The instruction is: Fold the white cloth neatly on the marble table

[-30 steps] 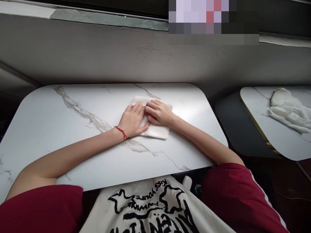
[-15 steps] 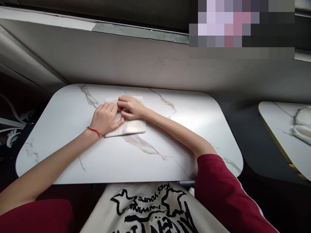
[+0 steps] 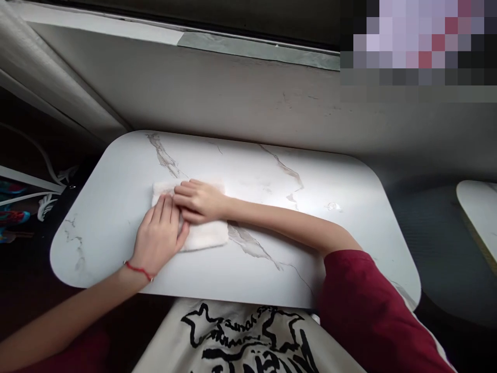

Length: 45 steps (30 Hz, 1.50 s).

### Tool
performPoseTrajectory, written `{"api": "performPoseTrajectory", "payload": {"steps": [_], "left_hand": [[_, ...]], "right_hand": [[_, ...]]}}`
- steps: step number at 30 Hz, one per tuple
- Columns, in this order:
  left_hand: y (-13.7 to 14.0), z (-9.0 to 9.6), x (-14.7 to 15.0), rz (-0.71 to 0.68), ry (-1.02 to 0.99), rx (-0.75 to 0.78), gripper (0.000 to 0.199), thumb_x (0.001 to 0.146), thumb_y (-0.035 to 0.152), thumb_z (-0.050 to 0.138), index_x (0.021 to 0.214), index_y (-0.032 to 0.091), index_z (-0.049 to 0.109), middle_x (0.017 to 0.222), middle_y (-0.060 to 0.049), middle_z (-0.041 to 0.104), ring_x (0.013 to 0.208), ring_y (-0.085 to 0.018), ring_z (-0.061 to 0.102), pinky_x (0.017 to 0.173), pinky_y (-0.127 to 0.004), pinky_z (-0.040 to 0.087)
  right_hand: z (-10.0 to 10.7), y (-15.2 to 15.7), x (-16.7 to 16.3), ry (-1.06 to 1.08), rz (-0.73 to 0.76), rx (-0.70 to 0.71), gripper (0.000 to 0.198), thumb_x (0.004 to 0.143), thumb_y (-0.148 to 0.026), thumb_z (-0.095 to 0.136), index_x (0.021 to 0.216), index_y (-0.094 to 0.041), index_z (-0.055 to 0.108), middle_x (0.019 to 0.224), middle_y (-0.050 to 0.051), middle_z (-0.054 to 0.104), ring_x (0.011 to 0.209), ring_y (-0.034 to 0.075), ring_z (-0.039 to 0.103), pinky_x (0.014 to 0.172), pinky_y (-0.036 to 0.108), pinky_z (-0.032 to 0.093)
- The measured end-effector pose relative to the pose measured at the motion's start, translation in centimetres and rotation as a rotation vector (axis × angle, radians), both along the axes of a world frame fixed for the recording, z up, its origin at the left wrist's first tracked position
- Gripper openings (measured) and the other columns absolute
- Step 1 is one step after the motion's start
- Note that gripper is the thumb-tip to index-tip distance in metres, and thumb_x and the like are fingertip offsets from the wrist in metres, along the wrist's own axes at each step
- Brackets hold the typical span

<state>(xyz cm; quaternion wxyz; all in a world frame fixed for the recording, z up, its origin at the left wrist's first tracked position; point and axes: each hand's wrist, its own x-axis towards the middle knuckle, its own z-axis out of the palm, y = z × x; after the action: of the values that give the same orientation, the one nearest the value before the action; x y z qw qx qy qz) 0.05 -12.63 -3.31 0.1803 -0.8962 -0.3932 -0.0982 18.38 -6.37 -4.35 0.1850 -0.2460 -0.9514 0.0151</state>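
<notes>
A folded white cloth (image 3: pixel 207 235) lies flat on the white marble-patterned table (image 3: pixel 267 285). My left hand (image 3: pixel 159 228), with a red string bracelet (image 3: pixel 137 270) at its wrist, rests on the cloth's left part with fingers stretched out and lying flat. Against its fingertips is my right hand (image 3: pixel 198 201), its bent fingers closed on the upper middle of the cloth. Both palms face down, so the undersides of the fingers are hidden.
A grey wall (image 3: pixel 233 103) runs along the table's far edge. At the right stands a second white table (image 3: pixel 477 199). White cables (image 3: pixel 46 199) hang beyond the left edge. My lap, in light printed cloth (image 3: pixel 233 342), is at the near edge.
Both hands and the cloth have moved toward me and slightly left across the table. The left fingers look straighter than before. The view has shifted a little.
</notes>
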Motion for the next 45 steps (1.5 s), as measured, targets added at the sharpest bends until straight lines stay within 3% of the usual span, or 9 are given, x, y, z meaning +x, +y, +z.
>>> {"api": "performPoseTrajectory", "payload": {"steps": [7,12,15,19,23,26,30,37,45], "left_hand": [[11.1,0.0,2.2,0.139,-0.132,-0.246,0.06,0.097,0.031,0.03,0.138,-0.009,0.05,0.145,-0.034,0.051,0.142,-0.041,0.045,0.112,-0.053,0.037],[13.1,1.5,1.4,0.202,-0.139,-0.347,0.06,0.097,0.035,0.029,0.144,0.003,0.046,0.155,-0.023,0.046,0.148,-0.032,0.038,0.114,-0.048,0.036],[12.8,3.3,0.2,0.351,-0.027,-0.363,0.054,0.093,0.026,0.029,0.134,-0.002,0.051,0.144,-0.026,0.056,0.142,-0.034,0.045,0.109,-0.047,0.038],[12.3,6.0,-2.3,0.533,0.225,-0.39,0.039,0.085,0.017,0.036,0.107,0.004,0.065,0.107,-0.021,0.073,0.102,-0.03,0.068,0.092,-0.042,0.045],[11.3,7.7,-5.6,0.703,0.223,-0.563,0.032,0.084,0.027,0.04,0.071,0.019,0.069,0.079,-0.011,0.074,0.07,-0.026,0.064,0.06,-0.034,0.042],[9.8,8.1,-6.6,0.753,0.169,-0.558,0.034,0.077,0.029,0.046,0.045,0.022,0.055,0.058,-0.008,0.066,0.056,-0.023,0.056,0.053,-0.032,0.037],[7.1,8.7,-4.9,0.693,0.182,-0.571,0.033,0.073,0.028,0.05,0.041,0.023,0.047,0.052,-0.007,0.059,0.051,-0.023,0.052,0.052,-0.033,0.037],[3.2,8.2,0.0,0.199,0.292,-0.522,0.036,0.082,0.024,0.045,0.047,0.022,0.053,0.05,-0.007,0.06,0.045,-0.023,0.054,0.05,-0.036,0.036],[4.5,4.6,5.8,-0.065,0.153,-0.319,0.041,0.091,0.026,0.04,0.082,0.007,0.075,0.075,-0.019,0.073,0.075,-0.031,0.071,0.079,-0.043,0.052]], "right_hand": [[-0.5,10.7,0.8,0.105,-0.186,-0.013,0.014,0.097,-0.02,0.038,0.087,-0.019,0.048,0.093,0.009,0.056,0.083,0.023,0.049,0.081,0.038,0.041],[-0.6,13.3,-1.0,0.139,-0.299,-0.048,0.012,0.098,-0.021,0.039,0.088,-0.02,0.046,0.097,0.009,0.056,0.091,0.024,0.05,0.087,0.039,0.04],[-0.7,13.2,-4.4,0.132,-0.335,-0.046,0.013,0.1,-0.024,0.04,0.092,-0.018,0.047,0.103,0.011,0.058,0.099,0.026,0.052,0.093,0.041,0.04],[-0.8,11.0,-9.8,0.177,-0.335,-0.044,0.016,0.102,-0.025,0.038,0.095,-0.017,0.05,0.107,0.012,0.061,0.103,0.027,0.053,0.094,0.04,0.041],[-0.6,6.7,-13.8,0.17,-0.304,-0.072,0.019,0.098,-0.029,0.044,0.101,-0.013,0.055,0.107,0.013,0.061,0.101,0.027,0.053,0.09,0.038,0.042],[-0.7,3.7,-15.0,0.186,-0.288,-0.098,0.025,0.097,-0.031,0.044,0.104,-0.01,0.057,0.104,0.013,0.061,0.099,0.027,0.052,0.087,0.038,0.043],[-1.4,0.9,-13.6,0.195,-0.223,-0.089,0.029,0.097,-0.034,0.043,0.102,-0.011,0.058,0.099,0.014,0.06,0.092,0.027,0.051,0.081,0.039,0.043],[-1.9,-2.3,-5.1,0.139,-0.099,-0.015,0.029,0.099,-0.035,0.037,0.092,-0.014,0.056,0.087,0.011,0.054,0.083,0.025,0.045,0.075,0.038,0.041],[-1.5,1.0,5.4,0.172,-0.183,0.061,0.018,0.096,-0.028,0.038,0.085,-0.02,0.051,0.083,0.009,0.055,0.075,0.024,0.043,0.07,0.037,0.039]]}}
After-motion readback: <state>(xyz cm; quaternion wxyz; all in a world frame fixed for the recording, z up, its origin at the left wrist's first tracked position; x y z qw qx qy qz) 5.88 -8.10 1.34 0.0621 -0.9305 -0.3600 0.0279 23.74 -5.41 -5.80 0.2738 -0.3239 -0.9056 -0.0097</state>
